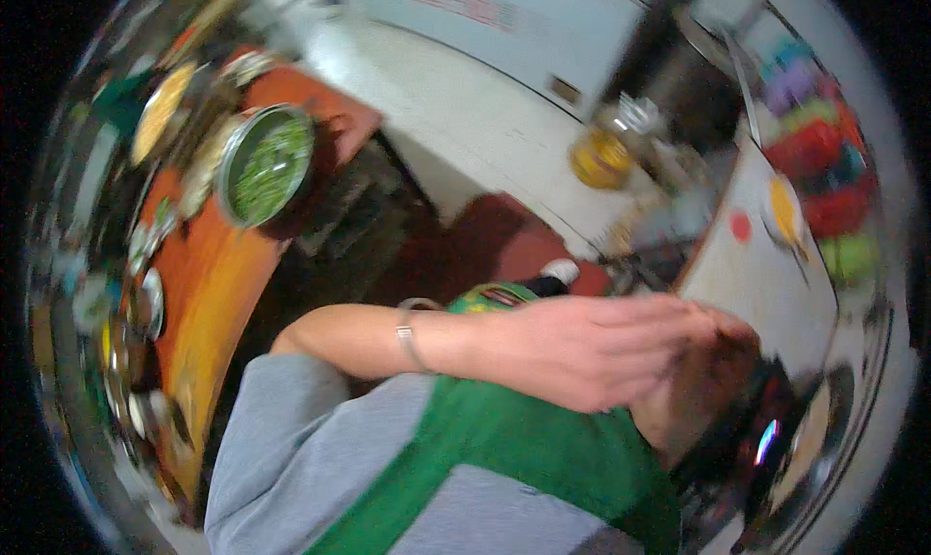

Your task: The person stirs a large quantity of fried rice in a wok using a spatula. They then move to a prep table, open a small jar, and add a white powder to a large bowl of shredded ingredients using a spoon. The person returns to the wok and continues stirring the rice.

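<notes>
My left arm, with a metal bracelet at the wrist, crosses in front of my chest. The back of my left hand faces me, its fingers together and pointing right. Their tips overlap the shadowed skin of what looks like my right hand or forearm, which is mostly hidden and blurred. Beside it is a black object with a bright glint, too blurred to name; whether I hold it cannot be told. Below the arm are my grey sleeve and green apron.
A metal pot of chopped greens stands on an orange-brown table at left, with several dishes along it. At right, a pale tabletop bears a bowl with yellow contents. A yellow container and a white cabinet lie ahead.
</notes>
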The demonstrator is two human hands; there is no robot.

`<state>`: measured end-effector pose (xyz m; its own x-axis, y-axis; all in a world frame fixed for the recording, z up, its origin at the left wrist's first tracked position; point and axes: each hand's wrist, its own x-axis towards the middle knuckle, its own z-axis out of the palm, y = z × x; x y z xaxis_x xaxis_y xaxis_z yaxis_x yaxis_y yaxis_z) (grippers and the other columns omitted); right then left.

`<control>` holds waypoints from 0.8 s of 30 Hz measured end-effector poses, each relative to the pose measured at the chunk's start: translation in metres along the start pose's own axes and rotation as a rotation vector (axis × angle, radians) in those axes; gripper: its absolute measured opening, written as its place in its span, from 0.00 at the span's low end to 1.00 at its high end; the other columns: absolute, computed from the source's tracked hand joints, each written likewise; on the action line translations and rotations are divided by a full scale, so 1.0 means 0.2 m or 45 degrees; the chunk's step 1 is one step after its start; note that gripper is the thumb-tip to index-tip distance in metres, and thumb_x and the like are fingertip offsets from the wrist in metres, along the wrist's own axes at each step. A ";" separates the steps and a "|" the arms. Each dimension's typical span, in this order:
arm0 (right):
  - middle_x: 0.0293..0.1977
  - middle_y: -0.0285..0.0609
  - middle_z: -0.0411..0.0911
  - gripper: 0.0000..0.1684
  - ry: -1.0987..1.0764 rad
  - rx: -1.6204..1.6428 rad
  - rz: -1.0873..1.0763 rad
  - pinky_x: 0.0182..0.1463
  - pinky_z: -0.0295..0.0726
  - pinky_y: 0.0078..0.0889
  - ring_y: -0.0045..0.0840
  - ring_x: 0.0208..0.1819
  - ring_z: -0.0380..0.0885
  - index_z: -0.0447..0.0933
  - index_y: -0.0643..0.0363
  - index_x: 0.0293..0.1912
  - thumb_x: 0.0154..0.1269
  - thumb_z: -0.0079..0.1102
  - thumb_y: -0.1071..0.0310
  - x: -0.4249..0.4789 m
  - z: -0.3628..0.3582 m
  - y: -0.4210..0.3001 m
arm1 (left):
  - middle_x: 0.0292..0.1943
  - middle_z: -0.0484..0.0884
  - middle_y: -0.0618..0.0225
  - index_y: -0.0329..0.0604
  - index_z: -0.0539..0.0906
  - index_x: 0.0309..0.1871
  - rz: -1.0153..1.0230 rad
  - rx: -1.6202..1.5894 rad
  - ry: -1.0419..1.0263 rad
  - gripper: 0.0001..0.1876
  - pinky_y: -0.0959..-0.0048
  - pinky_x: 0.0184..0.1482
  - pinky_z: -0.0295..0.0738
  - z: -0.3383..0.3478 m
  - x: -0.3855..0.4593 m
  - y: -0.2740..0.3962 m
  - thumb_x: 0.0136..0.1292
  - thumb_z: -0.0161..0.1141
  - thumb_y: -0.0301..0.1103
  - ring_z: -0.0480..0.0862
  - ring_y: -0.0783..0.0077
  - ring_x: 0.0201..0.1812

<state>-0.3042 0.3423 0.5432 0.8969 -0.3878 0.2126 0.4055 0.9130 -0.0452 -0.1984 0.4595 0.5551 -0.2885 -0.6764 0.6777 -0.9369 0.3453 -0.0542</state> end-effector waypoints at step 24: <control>0.29 0.52 0.75 0.15 -0.246 -2.027 -0.957 0.33 0.78 0.27 0.35 0.31 0.79 0.66 0.64 0.35 0.48 0.60 0.84 -0.02 -0.01 0.03 | 0.45 0.79 0.58 0.36 0.81 0.33 -0.026 -0.154 0.053 0.09 0.71 0.56 0.68 0.04 -0.02 0.00 0.53 0.51 0.29 0.76 0.69 0.53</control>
<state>-0.3062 0.3492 0.5406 0.4696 -0.4997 0.7279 0.5492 -0.4802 -0.6840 -0.1983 0.4570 0.5466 -0.2585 -0.6573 0.7079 -0.9112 0.4092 0.0473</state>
